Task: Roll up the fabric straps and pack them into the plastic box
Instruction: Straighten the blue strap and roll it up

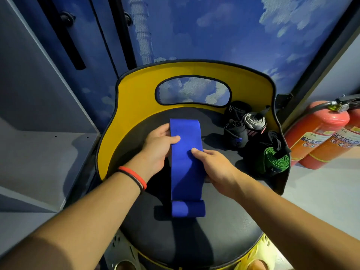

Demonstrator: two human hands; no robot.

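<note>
A wide blue fabric strap (186, 164) lies lengthwise over the black seat of a chair (224, 221), its near end rolled into a short coil (188, 209). My left hand (158, 147) grips the strap's left edge near the far end, thumb on top. My right hand (212, 163) pinches its right edge at the middle. Rolled straps rest on the seat's right side: a black one (234, 133), a grey and black one (254, 123), another black one (236, 110) behind them, and a green one (276, 159). No plastic box is in view.
The chair has a yellow curved backrest (136, 98) with an oval opening. Two red fire extinguishers (319, 137) stand on the floor to the right. A blue cloud-pattern wall (233, 36) is behind, and grey cabinet panels (39, 84) to the left.
</note>
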